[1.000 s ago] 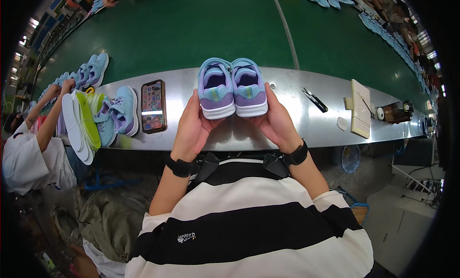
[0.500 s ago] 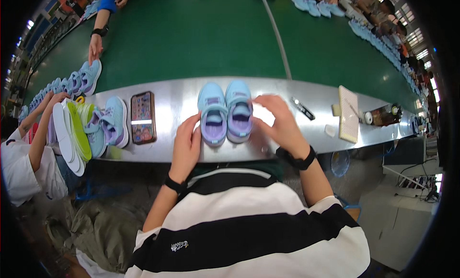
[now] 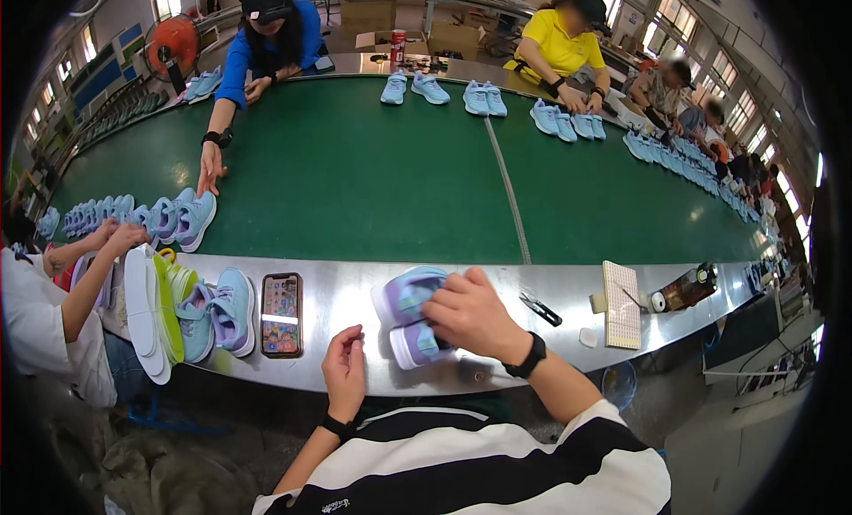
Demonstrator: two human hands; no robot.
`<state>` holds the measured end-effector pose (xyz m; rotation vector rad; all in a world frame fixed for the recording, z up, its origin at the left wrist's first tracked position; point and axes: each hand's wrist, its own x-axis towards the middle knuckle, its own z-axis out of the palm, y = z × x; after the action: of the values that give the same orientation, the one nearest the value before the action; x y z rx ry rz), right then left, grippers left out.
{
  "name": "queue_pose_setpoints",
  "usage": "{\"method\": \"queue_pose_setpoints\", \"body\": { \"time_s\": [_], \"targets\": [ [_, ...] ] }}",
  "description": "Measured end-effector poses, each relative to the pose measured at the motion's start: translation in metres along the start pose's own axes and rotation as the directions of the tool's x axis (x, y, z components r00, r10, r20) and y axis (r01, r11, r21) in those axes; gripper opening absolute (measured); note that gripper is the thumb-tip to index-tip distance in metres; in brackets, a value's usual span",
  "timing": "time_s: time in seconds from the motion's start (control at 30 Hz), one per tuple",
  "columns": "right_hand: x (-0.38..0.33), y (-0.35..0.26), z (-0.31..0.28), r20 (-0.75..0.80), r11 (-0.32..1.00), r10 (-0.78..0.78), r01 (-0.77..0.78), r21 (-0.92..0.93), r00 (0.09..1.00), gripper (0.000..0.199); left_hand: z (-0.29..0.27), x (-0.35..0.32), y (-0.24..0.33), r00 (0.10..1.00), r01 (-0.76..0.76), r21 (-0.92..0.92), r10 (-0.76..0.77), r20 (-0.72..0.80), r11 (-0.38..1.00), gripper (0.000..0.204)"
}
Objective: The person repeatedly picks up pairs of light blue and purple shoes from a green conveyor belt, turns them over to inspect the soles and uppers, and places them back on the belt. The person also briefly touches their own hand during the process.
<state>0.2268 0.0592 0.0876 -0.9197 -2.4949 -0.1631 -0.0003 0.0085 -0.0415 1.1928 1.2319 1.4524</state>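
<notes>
A pair of light blue and lilac children's sneakers [image 3: 404, 297] is in front of me over the steel table edge [image 3: 373, 373]. Both shoes are turned on their sides, white soles facing left. My right hand [image 3: 479, 315] has its fingers closed around them from the right, partly covering both. Whether they rest on the steel or hang just above it, I cannot tell. To the left of the shoes, my left hand [image 3: 344, 373] is apart from them and empty, its fingers raised and the thumb a little away.
Left lie a phone [image 3: 281, 315], another sneaker pair [image 3: 232, 311] and white insoles [image 3: 145, 315]. Right are a cutter knife [image 3: 540, 311], notepad [image 3: 622, 315] and dark bottle [image 3: 688, 289]. Beyond runs a green belt [image 3: 355, 178]; a blue-sleeved co-worker's hand [image 3: 211, 170] touches shoes there.
The sneakers have gone from standing upright, toes away, to lying sideways in my right hand. My left hand has come off them. The view has tilted up, showing more co-workers.
</notes>
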Motion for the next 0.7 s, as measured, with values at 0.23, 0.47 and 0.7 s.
{"method": "queue_pose_setpoints", "body": {
  "time_s": [0.23, 0.47, 0.7],
  "targets": [
    [-0.039, 0.027, -0.040, -0.259, 0.838, 0.546, -0.516, 0.180, 0.796, 0.016, -0.001, -0.001, 0.002, 0.979, -0.187, 0.280, 0.157, 0.126, 0.942, 0.016],
    [0.034, 0.303, -0.129, -0.571, 0.334, 0.713, -0.914, -0.231, 0.406, 0.059, 0.000, -0.003, 0.002, 0.992, -0.090, 0.188, 0.071, 0.107, 0.978, 0.016],
    [0.058, 0.274, -0.120, -0.386, 0.719, 0.695, -0.580, 0.382, 0.607, 0.045, 0.003, -0.004, 0.002, 0.994, -0.094, 0.211, 0.081, 0.073, 0.973, 0.011]
  ]
}}
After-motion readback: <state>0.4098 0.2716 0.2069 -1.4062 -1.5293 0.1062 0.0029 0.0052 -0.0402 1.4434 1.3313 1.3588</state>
